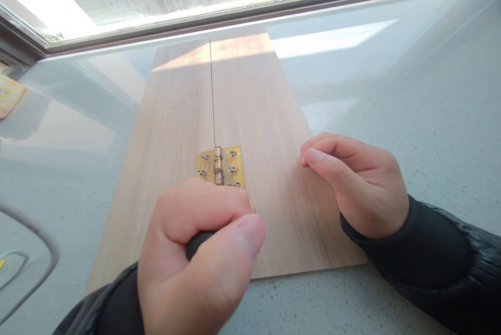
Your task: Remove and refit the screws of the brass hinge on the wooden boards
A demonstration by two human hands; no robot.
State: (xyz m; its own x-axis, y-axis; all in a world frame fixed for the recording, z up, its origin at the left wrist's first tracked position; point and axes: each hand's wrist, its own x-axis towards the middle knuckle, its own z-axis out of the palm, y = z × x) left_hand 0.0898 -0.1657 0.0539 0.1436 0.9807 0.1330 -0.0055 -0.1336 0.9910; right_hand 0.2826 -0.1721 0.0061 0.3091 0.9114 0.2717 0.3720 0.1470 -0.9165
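Note:
Fingers wrapped, my left hand (199, 256) grips a tool by its black handle (198, 242); only the rounded handle end shows, and the rest is hidden under the fist. Just beyond the fist is a worn brass hinge (218, 163), spanning the seam between the left wooden board (172, 121) and the right wooden board (254, 110). Several cross-head screws stand in its leaves, and its near edge is covered by my hand. Over the right board's edge, my right hand (360, 178) is closed with thumb against curled fingers; anything inside is hidden.
The boards lie on a pale speckled countertop (410, 95). A window frame (250, 16) runs along the back. Grey cable (49, 243) loops at the left, and a yellowish object (10, 95) sits at the far left edge. Sunlight crosses the boards' far end.

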